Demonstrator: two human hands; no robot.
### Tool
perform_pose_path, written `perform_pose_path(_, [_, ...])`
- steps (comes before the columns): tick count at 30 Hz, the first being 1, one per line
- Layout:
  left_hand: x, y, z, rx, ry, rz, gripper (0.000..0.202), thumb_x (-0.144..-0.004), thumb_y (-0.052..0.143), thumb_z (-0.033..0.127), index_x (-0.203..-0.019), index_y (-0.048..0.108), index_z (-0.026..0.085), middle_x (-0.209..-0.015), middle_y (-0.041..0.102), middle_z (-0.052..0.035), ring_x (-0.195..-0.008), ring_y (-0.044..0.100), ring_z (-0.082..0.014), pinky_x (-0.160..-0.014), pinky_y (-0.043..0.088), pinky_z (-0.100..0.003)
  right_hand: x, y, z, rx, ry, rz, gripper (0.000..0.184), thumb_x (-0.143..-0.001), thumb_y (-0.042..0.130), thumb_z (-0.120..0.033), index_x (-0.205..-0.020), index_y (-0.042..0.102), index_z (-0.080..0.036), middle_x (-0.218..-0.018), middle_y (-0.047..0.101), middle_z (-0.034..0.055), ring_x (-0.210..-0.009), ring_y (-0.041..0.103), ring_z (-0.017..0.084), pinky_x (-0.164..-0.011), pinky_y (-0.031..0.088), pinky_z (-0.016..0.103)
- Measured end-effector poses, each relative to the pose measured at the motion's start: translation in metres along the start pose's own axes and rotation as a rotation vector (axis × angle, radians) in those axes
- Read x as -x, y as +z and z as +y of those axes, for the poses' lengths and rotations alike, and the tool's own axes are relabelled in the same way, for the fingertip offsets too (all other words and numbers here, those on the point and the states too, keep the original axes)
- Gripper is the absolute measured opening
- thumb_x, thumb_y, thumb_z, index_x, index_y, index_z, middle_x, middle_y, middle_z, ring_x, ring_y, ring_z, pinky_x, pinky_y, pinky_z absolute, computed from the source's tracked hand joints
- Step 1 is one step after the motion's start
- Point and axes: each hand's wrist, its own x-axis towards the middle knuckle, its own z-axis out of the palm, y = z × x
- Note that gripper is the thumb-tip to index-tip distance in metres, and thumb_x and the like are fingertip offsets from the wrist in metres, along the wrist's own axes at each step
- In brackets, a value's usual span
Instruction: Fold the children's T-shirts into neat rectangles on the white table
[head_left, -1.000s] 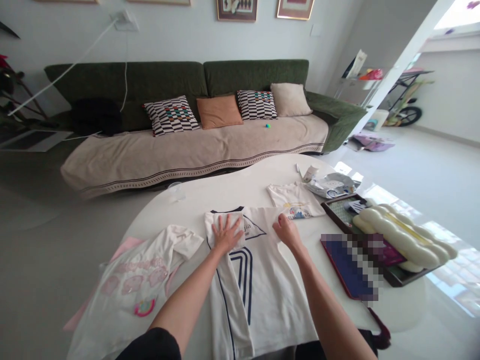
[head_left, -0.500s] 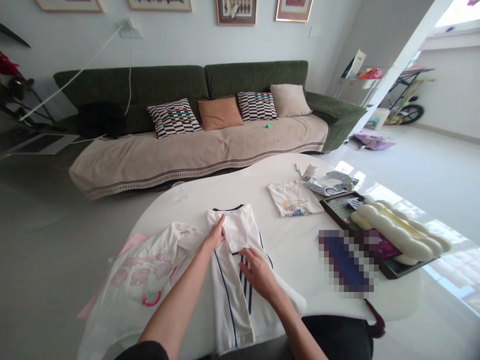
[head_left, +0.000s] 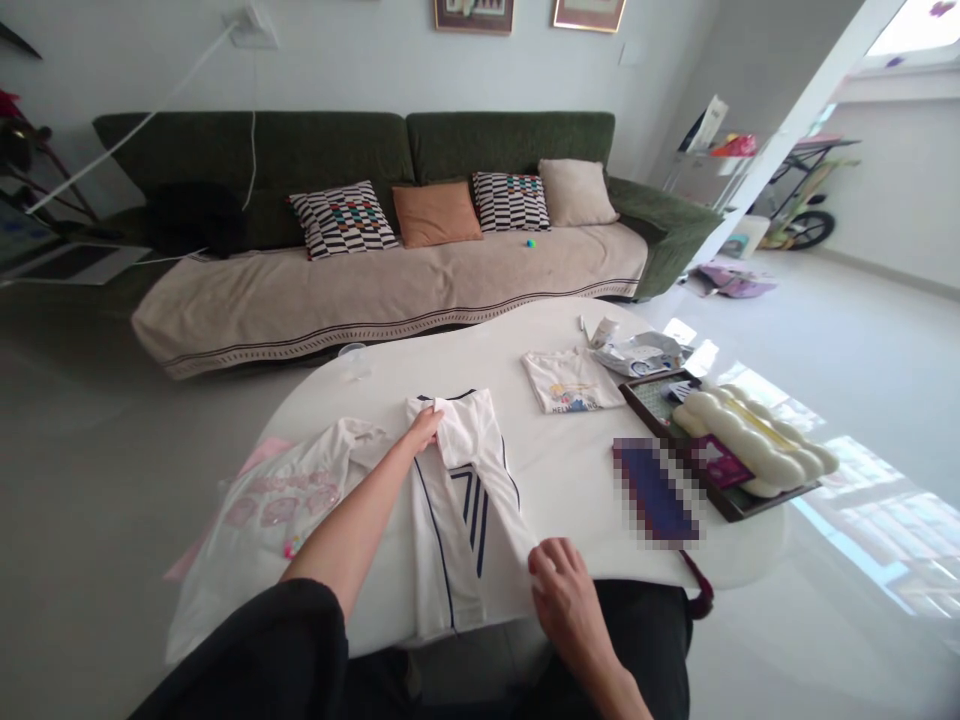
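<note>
A white jersey (head_left: 461,495) with dark blue trim and a number lies on the white table (head_left: 570,460), folded into a narrow strip. My left hand (head_left: 424,428) pinches the jersey near its collar at the far end. My right hand (head_left: 564,592) grips the folded edge of the jersey at the near table edge, fingers closed on the cloth. A white shirt with pink print (head_left: 281,505) lies to the left of the jersey.
A small folded white shirt (head_left: 570,383) lies further right. A dark tray (head_left: 750,495) holds a cream puffy object (head_left: 757,440). Crumpled packaging (head_left: 637,352) sits at the far edge. A green sofa (head_left: 390,220) with cushions stands behind the table.
The jersey's right side has been folded over to the left. My right hand slid from the jersey's middle down to its near end. My left hand stayed near the collar.
</note>
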Motion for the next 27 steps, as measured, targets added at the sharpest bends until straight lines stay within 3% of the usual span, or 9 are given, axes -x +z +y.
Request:
perform_pose_path(3, [0.006,-0.004,0.002,-0.065,-0.006,0.016,0.026,-0.083,0.047,0.035,-0.104,0.052,0.020,-0.088,0.066,-0.0072,-0.073,0.064,-0.0162,-0.061,0.050,-0.026,0.016,0.003,-0.023,-0.071,-0.223,-0.200,0.026,-0.070,0.044,-0.005,-0.086,0.054,-0.022,-0.088,0.056,0.0013,-0.086,0.050,0.017,-0.077,0.039,0.029])
perform_pose_path(5, [0.011,-0.006,0.001,-0.108,-0.015,0.010,0.028,-0.084,0.045,0.038,-0.106,0.049,0.020,-0.089,0.066,-0.0079,-0.073,0.064,-0.0162,-0.061,0.050,-0.027,0.022,0.004,-0.029,-0.135,-0.255,-0.275,0.023,-0.075,0.045,-0.011,-0.091,0.054,-0.024,-0.090,0.058,-0.0004,-0.087,0.052,0.016,-0.079,0.040,0.027])
perform_pose_path(8, [0.019,-0.009,0.000,-0.189,-0.022,-0.034,0.036,-0.079,0.054,0.041,-0.107,0.046,0.021,-0.088,0.066,-0.0073,-0.069,0.064,-0.0162,-0.061,0.050,-0.030,0.016,0.005,-0.026,-0.177,-0.193,-0.191,0.027,-0.083,0.039,-0.016,-0.104,0.053,-0.023,-0.111,0.055,0.0030,-0.102,0.050,0.015,-0.090,0.038,0.027])
perform_pose_path(11, [0.025,-0.009,0.000,-0.308,0.004,-0.063,0.050,-0.066,0.070,0.033,-0.107,0.045,0.019,-0.088,0.066,-0.0070,-0.070,0.064,-0.0174,-0.064,0.051,-0.031,0.001,0.016,-0.017,-0.070,-0.167,-0.099,0.039,-0.086,0.033,-0.018,-0.123,0.045,-0.020,-0.135,0.039,0.0069,-0.125,0.032,0.019,-0.101,0.029,0.035])
perform_pose_path(15, [0.032,-0.013,0.002,-0.489,0.152,0.042,0.063,-0.062,0.070,0.017,-0.118,0.040,0.019,-0.109,0.059,-0.0103,-0.098,0.057,-0.0231,-0.083,0.045,-0.035,-0.010,0.042,-0.006,0.082,-0.159,-0.157,0.056,-0.085,0.038,-0.029,-0.139,0.024,-0.023,-0.146,0.020,0.0043,-0.134,0.011,0.025,-0.102,0.025,0.046])
perform_pose_path(18, [0.042,-0.012,-0.001,-0.602,0.273,0.160,0.068,-0.070,0.060,0.014,-0.130,0.030,0.020,-0.132,0.041,-0.0144,-0.123,0.035,-0.0283,-0.100,0.028,-0.041,-0.008,0.054,-0.001,0.114,-0.165,-0.194,0.058,-0.086,0.035,-0.037,-0.140,0.017,-0.025,-0.146,0.015,0.0023,-0.134,0.007,0.024,-0.103,0.022,0.047])
perform_pose_path(21, [0.054,0.000,-0.010,-0.768,0.454,0.179,0.062,-0.077,0.051,0.018,-0.134,0.028,0.020,-0.144,0.020,-0.0115,-0.133,0.014,-0.0276,-0.107,0.014,-0.041,-0.006,0.055,0.000,0.116,-0.158,-0.199,0.057,-0.088,0.033,-0.038,-0.140,0.015,-0.026,-0.146,0.012,0.0004,-0.134,0.006,0.023,-0.104,0.022,0.046])
perform_pose_path(24, [0.060,0.024,-0.024,-1.067,0.708,0.047,0.054,-0.082,0.041,0.028,-0.135,0.031,0.019,-0.147,0.015,-0.0065,-0.135,0.005,-0.0252,-0.108,0.011,-0.041,-0.006,0.052,-0.002,0.119,-0.148,-0.208,0.057,-0.088,0.034,-0.039,-0.140,0.015,-0.027,-0.146,0.011,0.0000,-0.134,0.006,0.023,-0.104,0.021,0.045])
perform_pose_path(27, [0.057,0.046,-0.035,-1.206,0.712,-0.079,0.054,-0.084,0.037,0.036,-0.136,0.030,0.022,-0.147,0.015,-0.0034,-0.135,0.003,-0.0258,-0.107,0.012,-0.046,-0.008,0.048,-0.002,0.120,-0.138,-0.235,0.058,-0.087,0.035,-0.040,-0.140,0.014,-0.027,-0.146,0.010,0.0000,-0.134,0.006,0.023,-0.104,0.021,0.045])
